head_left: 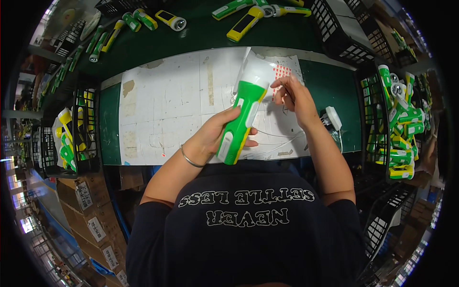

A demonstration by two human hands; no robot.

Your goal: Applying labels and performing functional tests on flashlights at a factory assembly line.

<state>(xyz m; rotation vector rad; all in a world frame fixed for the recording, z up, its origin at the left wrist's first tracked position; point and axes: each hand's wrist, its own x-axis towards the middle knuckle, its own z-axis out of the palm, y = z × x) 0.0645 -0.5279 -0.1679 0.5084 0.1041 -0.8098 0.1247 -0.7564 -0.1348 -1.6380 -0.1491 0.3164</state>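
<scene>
1. Nearest, below on the left, brown cardboard boxes [91,210] stand in a row; their contents are hidden. Below on the right is a black lattice crate [380,227], largely in shadow.
2. The left hand [213,134] is wrapped round the handle of a green-and-yellow flashlight [246,112], held tilted above the white board [177,95], its white head pointing away from the body.
3. The right hand [297,100] is beside that head, fingers bent and fairly close together; I cannot tell whether they pinch anything small.
4. The left crate [93,138], black and latticed, holds a few flashlights in a loose heap. The right crate [373,129] is piled much fuller, with flashlights lying at several angles.
5. The board's near edge runs just in front of the torso. Its left half is bare and gives the widest open room; on the right, a cable and a white adapter [332,118] take up space.
6. Beyond the hands lies a sheet with red marks [282,71].
7. Farthest off, more flashlights [245,25] lie loose on the green surface [201,36], near another black crate [330,31].
</scene>
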